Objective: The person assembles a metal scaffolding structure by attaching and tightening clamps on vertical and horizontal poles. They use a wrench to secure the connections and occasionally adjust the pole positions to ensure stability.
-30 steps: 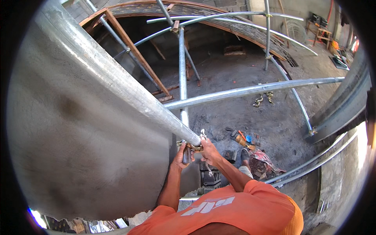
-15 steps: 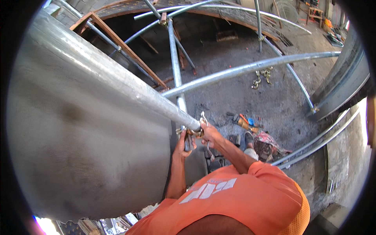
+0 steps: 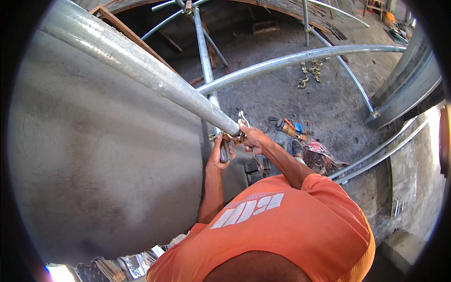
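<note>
A thick galvanized pipe (image 3: 155, 77) slants down from the upper left and ends at a brassy scaffold clamp (image 3: 233, 137) between my hands. A second metal pipe (image 3: 205, 56) meets it there from the far side. My left hand (image 3: 219, 154) is closed around a grey, pipe-like stub (image 3: 225, 152) just under the clamp, its thumb near the clamp. On the other side my right hand (image 3: 254, 139) grips a silver wrench (image 3: 258, 161) against the clamp; one end sticks out above the fingers, the other hangs below. The fit of wrench on clamp is hidden by the fingers.
A smooth grey concrete face (image 3: 103, 160) fills the left. Another pipe (image 3: 300, 58) crosses just beyond my hands. Loose clamps (image 3: 310, 73), hand tools (image 3: 292, 128) and a crumpled sack (image 3: 322, 157) lie on the floor. A round column (image 3: 408, 94) stands at the right.
The view has tilted, so the pipes and floor items sit higher in the picture. Both hands stay at the clamp, and the wrench's lower end has swung slightly outward to the right.
</note>
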`<move>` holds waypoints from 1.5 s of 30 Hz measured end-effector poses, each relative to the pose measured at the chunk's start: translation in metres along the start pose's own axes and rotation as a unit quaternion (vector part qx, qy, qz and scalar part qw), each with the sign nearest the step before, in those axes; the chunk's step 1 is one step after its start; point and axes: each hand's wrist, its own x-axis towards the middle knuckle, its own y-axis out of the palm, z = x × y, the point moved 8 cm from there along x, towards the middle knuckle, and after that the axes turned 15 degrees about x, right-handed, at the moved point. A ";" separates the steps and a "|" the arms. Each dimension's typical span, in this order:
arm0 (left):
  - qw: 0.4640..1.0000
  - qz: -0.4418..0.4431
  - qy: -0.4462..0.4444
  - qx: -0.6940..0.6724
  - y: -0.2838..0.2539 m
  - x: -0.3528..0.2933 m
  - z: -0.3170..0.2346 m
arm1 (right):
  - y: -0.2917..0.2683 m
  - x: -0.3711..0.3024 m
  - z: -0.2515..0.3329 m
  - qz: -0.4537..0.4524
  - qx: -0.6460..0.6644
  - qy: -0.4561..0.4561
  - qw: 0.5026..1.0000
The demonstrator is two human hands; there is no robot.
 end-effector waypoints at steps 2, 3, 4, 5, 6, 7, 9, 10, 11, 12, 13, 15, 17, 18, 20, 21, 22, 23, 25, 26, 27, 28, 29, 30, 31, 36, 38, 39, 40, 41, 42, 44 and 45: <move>1.000 -0.002 -0.002 0.011 -0.001 0.000 0.000 | 0.003 -0.002 -0.001 0.014 -0.007 -0.002 1.000; 1.000 -0.007 -0.005 0.018 -0.003 0.000 0.001 | 0.004 -0.003 0.000 0.018 -0.009 -0.008 1.000; 0.999 -0.016 -0.009 0.031 -0.004 0.000 0.001 | 0.005 -0.004 0.002 0.020 -0.012 -0.021 1.000; 0.999 -0.011 -0.008 0.032 -0.004 0.000 0.000 | 0.006 -0.005 0.003 0.021 -0.015 -0.021 0.999; 0.999 -0.013 -0.007 0.034 -0.004 0.000 0.000 | 0.006 -0.006 0.004 0.020 -0.018 -0.026 0.999; 0.999 -0.020 -0.010 0.039 -0.005 0.000 -0.001 | 0.006 -0.007 0.005 0.018 -0.022 -0.032 0.999; 0.998 -0.016 0.003 0.056 -0.004 -0.001 -0.003 | 0.007 -0.009 0.007 0.018 -0.032 -0.040 0.999; 0.998 -0.025 0.006 0.064 -0.005 -0.002 -0.003 | 0.006 -0.010 0.007 0.016 -0.039 -0.040 0.998; 0.998 -0.024 0.007 0.060 -0.005 -0.002 -0.003 | 0.006 -0.010 0.006 0.022 -0.050 -0.035 0.998; 0.998 -0.029 0.007 0.059 -0.006 -0.002 -0.003 | 0.006 -0.010 0.006 0.028 -0.062 -0.031 0.997; 0.998 -0.027 0.007 0.059 -0.006 -0.003 -0.002 | 0.005 -0.009 0.005 0.035 -0.072 -0.027 0.996; 0.998 -0.036 -0.006 0.054 -0.008 -0.003 0.000 | -0.004 -0.008 0.012 0.019 -0.100 -0.053 0.993; 0.997 -0.039 -0.013 0.062 -0.009 -0.003 0.001 | -0.009 -0.008 0.025 0.023 -0.182 -0.116 0.976; 0.997 -0.040 -0.016 0.061 -0.010 -0.002 0.001 | -0.015 -0.005 0.024 0.025 -0.162 -0.096 0.982; 0.997 -0.052 -0.020 0.058 -0.012 -0.002 0.001 | -0.025 -0.001 0.023 0.023 -0.120 -0.070 0.990; 0.997 -0.052 -0.027 0.055 -0.012 -0.001 0.002 | -0.026 0.001 0.022 0.039 -0.097 -0.061 0.993; 0.997 -0.052 -0.034 0.052 -0.012 -0.001 0.003 | -0.027 0.003 0.023 0.051 -0.071 -0.065 0.994; 0.996 -0.053 -0.043 0.048 -0.012 -0.001 0.005 | -0.028 0.004 0.024 0.054 -0.049 -0.070 0.995; 0.997 -0.047 -0.049 0.044 -0.011 -0.001 0.006 | -0.031 0.007 0.030 0.038 -0.064 -0.114 0.991; 0.996 -0.050 -0.054 0.041 -0.011 -0.001 0.006 | -0.033 0.008 0.032 0.021 -0.076 -0.128 0.989; 0.996 -0.049 -0.049 0.050 -0.011 0.000 0.005 | -0.031 0.008 0.036 0.025 -0.085 -0.151 0.985; 0.996 -0.053 -0.043 0.058 -0.011 0.000 0.004 | -0.029 0.008 0.039 0.026 -0.098 -0.165 0.981; 0.995 -0.060 -0.043 0.066 -0.012 -0.001 0.004 | -0.029 0.008 0.042 0.016 -0.116 -0.176 0.977; 0.995 -0.059 -0.036 0.068 -0.011 -0.001 0.002 | -0.026 0.007 0.045 0.027 -0.113 -0.186 0.976; 0.995 -0.061 -0.036 0.069 -0.011 -0.001 0.002 | -0.025 0.007 0.048 0.025 -0.114 -0.194 0.974; 0.994 -0.068 -0.027 0.085 -0.011 -0.003 0.000 | -0.019 0.009 0.054 0.023 -0.169 -0.198 0.965; 0.993 -0.073 -0.023 0.088 -0.012 -0.003 0.000 | -0.019 0.011 0.051 0.009 -0.178 -0.184 0.967; 0.993 -0.070 -0.023 0.090 -0.011 -0.003 -0.001 | -0.015 0.010 0.053 0.019 -0.192 -0.209 0.959; 0.993 -0.068 -0.024 0.091 -0.011 -0.003 0.000 | -0.014 0.011 0.052 0.012 -0.215 -0.219 0.952; 0.993 -0.071 -0.028 0.091 -0.012 -0.003 0.000 | -0.013 0.011 0.053 0.000 -0.236 -0.234 0.943; 0.992 -0.078 -0.030 0.090 -0.013 -0.003 0.001 | -0.012 0.011 0.053 -0.009 -0.249 -0.243 0.938; 0.993 -0.069 -0.026 0.087 -0.012 -0.002 0.000 | -0.013 0.013 0.050 -0.030 -0.263 -0.240 0.934; 0.994 -0.066 -0.025 0.085 -0.011 -0.002 0.000 | -0.014 0.015 0.049 -0.037 -0.269 -0.239 0.932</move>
